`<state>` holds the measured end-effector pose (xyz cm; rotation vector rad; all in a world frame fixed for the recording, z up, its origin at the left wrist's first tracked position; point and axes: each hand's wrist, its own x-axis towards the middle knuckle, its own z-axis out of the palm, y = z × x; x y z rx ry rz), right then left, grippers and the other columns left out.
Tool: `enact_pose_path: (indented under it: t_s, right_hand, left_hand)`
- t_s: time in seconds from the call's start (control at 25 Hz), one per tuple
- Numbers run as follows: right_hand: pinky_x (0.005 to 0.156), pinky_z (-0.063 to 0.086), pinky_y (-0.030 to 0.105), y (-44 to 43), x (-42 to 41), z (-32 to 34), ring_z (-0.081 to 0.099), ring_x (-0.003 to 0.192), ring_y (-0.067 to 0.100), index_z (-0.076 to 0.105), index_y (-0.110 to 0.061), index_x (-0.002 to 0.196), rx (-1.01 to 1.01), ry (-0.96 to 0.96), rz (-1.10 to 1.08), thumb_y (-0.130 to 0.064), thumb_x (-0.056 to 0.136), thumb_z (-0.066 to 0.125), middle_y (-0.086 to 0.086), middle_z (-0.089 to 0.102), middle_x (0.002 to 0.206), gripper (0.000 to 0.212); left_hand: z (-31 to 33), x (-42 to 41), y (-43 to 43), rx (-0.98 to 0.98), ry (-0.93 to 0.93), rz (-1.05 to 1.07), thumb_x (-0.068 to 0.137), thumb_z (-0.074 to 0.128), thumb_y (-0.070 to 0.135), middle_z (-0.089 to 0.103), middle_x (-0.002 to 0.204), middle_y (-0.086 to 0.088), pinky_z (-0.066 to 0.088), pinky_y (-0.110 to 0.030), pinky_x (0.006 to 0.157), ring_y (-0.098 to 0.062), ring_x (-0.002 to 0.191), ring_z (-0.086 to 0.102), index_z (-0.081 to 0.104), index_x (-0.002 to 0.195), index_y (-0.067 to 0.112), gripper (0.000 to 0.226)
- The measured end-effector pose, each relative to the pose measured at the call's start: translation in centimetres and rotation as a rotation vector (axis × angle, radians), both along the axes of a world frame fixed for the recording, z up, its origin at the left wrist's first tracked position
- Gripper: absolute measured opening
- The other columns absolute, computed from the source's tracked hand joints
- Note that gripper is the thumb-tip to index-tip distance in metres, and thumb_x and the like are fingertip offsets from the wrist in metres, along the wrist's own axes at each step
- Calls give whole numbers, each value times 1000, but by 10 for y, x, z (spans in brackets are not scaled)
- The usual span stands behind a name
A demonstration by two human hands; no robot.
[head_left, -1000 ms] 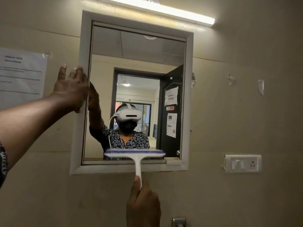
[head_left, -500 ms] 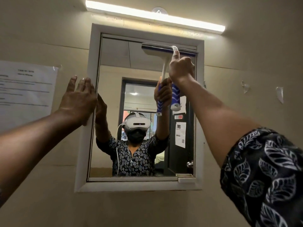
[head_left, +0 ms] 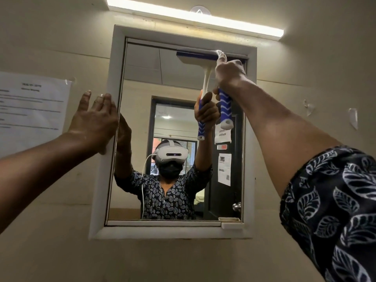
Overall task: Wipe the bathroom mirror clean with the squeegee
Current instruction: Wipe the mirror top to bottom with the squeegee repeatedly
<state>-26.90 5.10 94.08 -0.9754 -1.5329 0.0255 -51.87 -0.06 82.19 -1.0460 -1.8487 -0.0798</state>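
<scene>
Your squeegee [head_left: 223, 106] has a white neck and a handle wrapped in blue with white wavy stripes, ending in a white looped cap; it stands nearly upright, blade end up, with the handle's lower part showing below the grip; its blade, seen mainly as a blue-and-white bar mirrored in the glass, lies level along the very top edge, toward the right side. The bathroom mirror [head_left: 138, 82] is a tall rectangle set in a pale, chunky frame on a beige wall, directly under a lit strip light; a small white ledge sits at its lower right corner.
</scene>
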Motion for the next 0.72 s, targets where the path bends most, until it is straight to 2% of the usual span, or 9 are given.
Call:
enact_pose_path:
  t_s: [0.16, 0.32, 0.4, 0.48, 0.52, 0.6, 0.72]
  right_hand:
    - [49, 39, 20, 0, 8, -29, 48, 56, 9, 45, -8, 123, 12, -49, -20, -40, 100, 20, 1, 45, 68, 46]
    - [47, 35, 23, -2, 8, -69, 44, 48, 12, 53, -9, 85, 36, -6, 67, -48, 99, 19, 2, 47, 59, 53]
    - [47, 36, 25, -5, 7, -93, 46, 48, 14, 55, -7, 87, 20, 27, 88, -48, 98, 20, 3, 49, 59, 55]
    - [51, 47, 33, -9, 7, -121, 54, 53, 20, 57, -3, 90, -47, 41, 120, -49, 98, 21, 9, 56, 64, 58]
    - [60, 55, 40, -11, 8, -138, 60, 59, 27, 58, -2, 92, -82, 36, 135, -50, 98, 21, 13, 61, 70, 60]
    - [73, 57, 48, -16, 9, -174, 67, 70, 32, 60, -3, 90, -136, 17, 161, -50, 98, 20, 18, 67, 79, 62]
    - [73, 58, 44, -26, 10, -224, 68, 72, 26, 63, -8, 86, -179, 5, 132, -50, 97, 20, 13, 70, 81, 61]
  left_hand:
    - [-3, -6, 1, -45, 13, 27, 62, 78, 49, -2, 156, -20, 0, -53, 115, -32, 146, 2, -4, 147, -1, 128]
    - [0, -5, 4, -56, 41, 42, 63, 78, 49, -1, 156, -20, -1, -54, 114, -32, 146, 3, -4, 146, -2, 128]
    - [0, -3, 3, -60, 26, 35, 62, 79, 49, 0, 156, -21, -1, -54, 114, -33, 146, 3, -3, 146, -3, 129]
    - [-1, -2, 2, -60, 18, 20, 61, 79, 48, 1, 156, -22, -1, -54, 114, -33, 145, 4, -2, 146, -3, 128]
    - [-1, 0, 1, -64, 12, 20, 61, 79, 47, 2, 156, -22, 0, -54, 114, -34, 145, 5, -2, 146, -4, 128]
    - [-1, 3, -2, -73, 9, 25, 62, 79, 48, 3, 156, -22, 0, -53, 115, -34, 145, 5, -1, 146, -5, 127]
    - [0, 10, -8, -93, 2, 36, 63, 77, 50, 3, 156, -22, 1, -51, 115, -34, 145, 5, 1, 146, -4, 124]
